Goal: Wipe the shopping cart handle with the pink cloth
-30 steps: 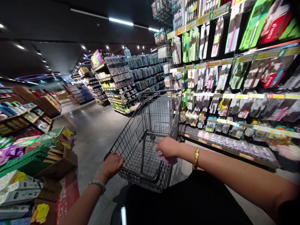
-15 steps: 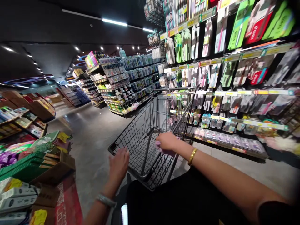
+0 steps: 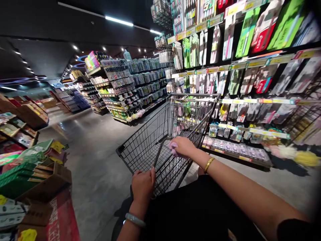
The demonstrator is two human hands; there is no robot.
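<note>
A dark wire shopping cart [image 3: 140,139] stands at an angle in front of me, and its basket looks bare inside. My left hand [image 3: 143,184], with a grey bangle on the wrist, is closed at the near side of the cart, around its dark bar [image 3: 157,154]; the fingers are partly hidden. My right hand [image 3: 184,146], with a gold bracelet, is closed on a crumpled pale purple cloth [image 3: 174,148]. It is over the near right part of the cart; whether it also touches the rim I cannot tell.
Shelves of hanging packaged brushes [image 3: 260,30] rise close on the right, with a low ledge [image 3: 235,152] of boxed items. Cartons and a green bin [image 3: 20,177] stand at the left. A shelf island [image 3: 117,87] lies ahead across the grey floor [image 3: 90,157].
My left hand has moved right and down from outside the cart's corner and closed on its bar. My view has shifted slightly; the right hand still holds the cloth.
</note>
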